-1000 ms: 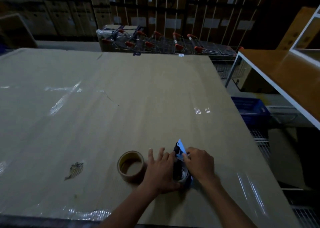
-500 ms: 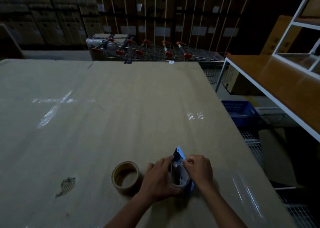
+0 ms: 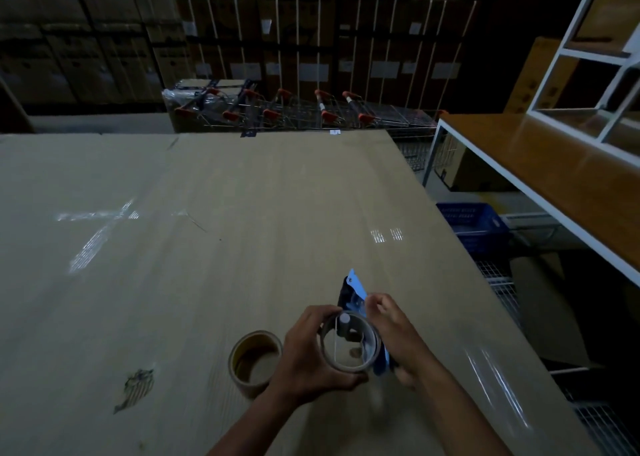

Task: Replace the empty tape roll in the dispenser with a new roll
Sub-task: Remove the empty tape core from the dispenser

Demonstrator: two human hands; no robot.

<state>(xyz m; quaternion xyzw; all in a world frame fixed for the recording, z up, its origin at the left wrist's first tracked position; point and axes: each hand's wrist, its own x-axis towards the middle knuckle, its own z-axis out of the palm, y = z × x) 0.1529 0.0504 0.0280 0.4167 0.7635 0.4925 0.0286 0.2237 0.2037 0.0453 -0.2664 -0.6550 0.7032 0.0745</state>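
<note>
On the cardboard-covered worktop [image 3: 207, 196], a brown tape roll [image 3: 254, 364] lies flat with its hole facing up, just left of the left hand [image 3: 304, 358], whose fingers curl round the empty roll [image 3: 348, 343], its open core facing the camera. Against that ring sits the blue dispenser [image 3: 356, 296], its long axis running away from the person with the pointed end aimed at the far edge, gripped from the right by the right hand [image 3: 398, 334]. Beyond the worktop stand nested shopping trolleys [image 3: 294, 113] and stacked cartons [image 3: 329, 40], and a white-framed shelf [image 3: 554, 165] at the right
</note>
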